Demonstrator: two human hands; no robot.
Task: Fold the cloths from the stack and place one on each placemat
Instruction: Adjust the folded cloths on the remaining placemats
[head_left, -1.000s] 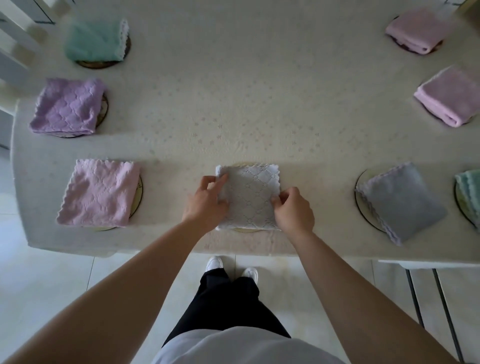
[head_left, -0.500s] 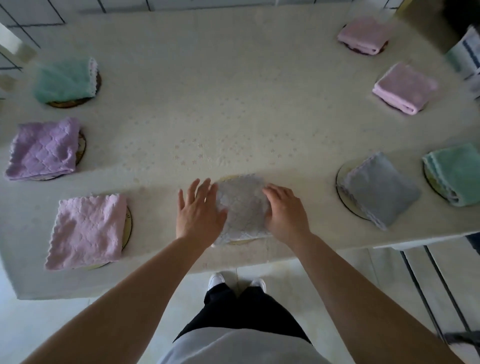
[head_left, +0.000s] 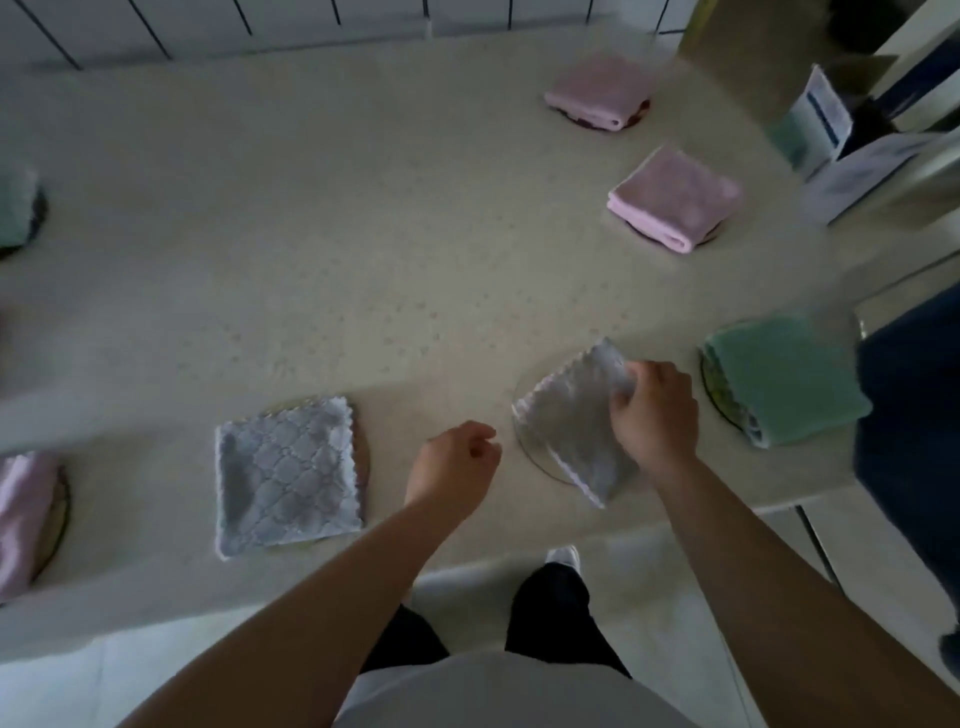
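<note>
A folded grey quilted cloth (head_left: 288, 475) lies flat on a round placemat (head_left: 363, 457) near the table's front edge. To its right, my right hand (head_left: 655, 413) pinches the upper right side of a second folded grey cloth (head_left: 569, 428) that sits on another round placemat (head_left: 524, 452). My left hand (head_left: 453, 465) hovers between the two grey cloths with its fingers curled and nothing in it. A folded green cloth (head_left: 784, 382) covers the placemat at the right edge. Two folded pink cloths (head_left: 672, 200) (head_left: 600, 91) rest on placemats further back on the right.
The cream table (head_left: 337, 249) fills the view. A pink cloth (head_left: 23, 519) on a mat sits at the left edge and a green one (head_left: 15, 213) further back. A person in dark clothing (head_left: 914, 441) stands at the right. Boxes (head_left: 831, 140) sit at the back right.
Both hands have left the quilted grey cloth and moved right. My right hand now grips the other grey cloth. The view has swung right and darkened.
</note>
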